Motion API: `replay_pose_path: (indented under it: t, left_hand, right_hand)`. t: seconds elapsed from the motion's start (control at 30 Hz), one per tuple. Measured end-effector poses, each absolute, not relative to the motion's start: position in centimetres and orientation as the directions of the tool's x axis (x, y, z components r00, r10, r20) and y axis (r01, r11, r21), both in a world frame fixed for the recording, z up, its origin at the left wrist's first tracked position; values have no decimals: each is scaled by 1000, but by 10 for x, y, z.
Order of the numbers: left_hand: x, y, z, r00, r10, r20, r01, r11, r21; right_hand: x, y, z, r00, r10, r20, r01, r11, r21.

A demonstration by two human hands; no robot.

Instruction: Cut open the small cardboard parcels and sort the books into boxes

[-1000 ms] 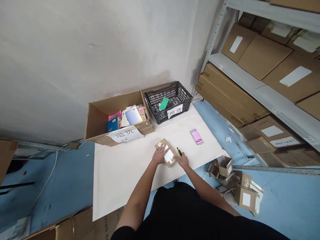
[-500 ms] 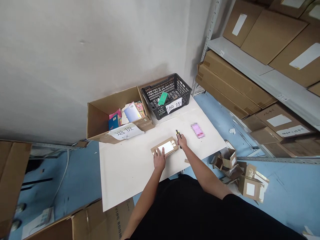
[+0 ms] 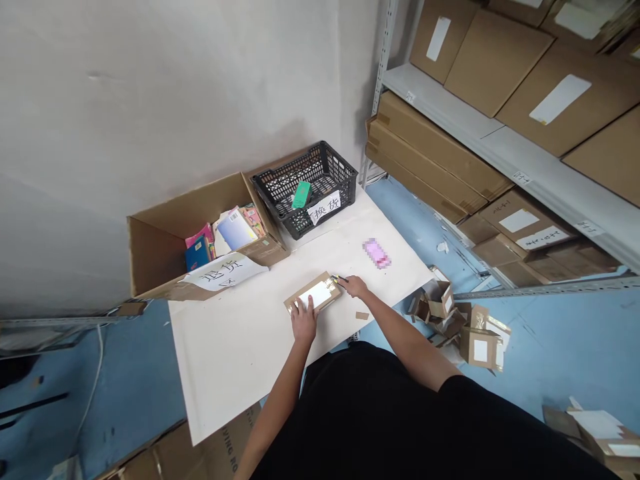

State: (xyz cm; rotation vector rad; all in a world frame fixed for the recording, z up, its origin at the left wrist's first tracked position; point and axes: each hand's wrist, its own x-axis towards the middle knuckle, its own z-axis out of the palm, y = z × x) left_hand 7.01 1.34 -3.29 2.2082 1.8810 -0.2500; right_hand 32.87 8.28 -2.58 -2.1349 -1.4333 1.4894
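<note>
A small brown cardboard box [image 3: 317, 293] with a white label and clear tape lies on the white table. My left hand [image 3: 303, 323] holds it down, fingers across the near left part of its top. In my right hand [image 3: 355, 287] is a black and yellow utility knife [image 3: 341, 279], its tip at the box's taped right end; whether the blade cuts into the tape is too small to tell. Near my right forearm lies a small scrap of cardboard [image 3: 362, 315]. A pink, blurred-out object [image 3: 376, 253] rests further right on the table.
At the back of the table [image 3: 220, 373] stand a large open carton [image 3: 165, 230] of books and a black plastic crate [image 3: 345, 175] holding a green box [image 3: 301, 195]. Shelves [image 3: 450, 107] of cartons rise on the right. Opened boxes [image 3: 475, 343] lie on the blue floor.
My right hand has turned the utility knife and brought its tip onto the box's right end. My left hand stays on the box. The view has swung to the right.
</note>
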Motion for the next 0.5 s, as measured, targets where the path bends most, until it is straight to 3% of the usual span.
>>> replay_pose_path:
  t: [0.5]
  left_hand:
    - [66,15,-35,193,948,-252,980,-198,5]
  right_hand:
    - [336,73,-27,-62,750,-658,506,-545,-669]
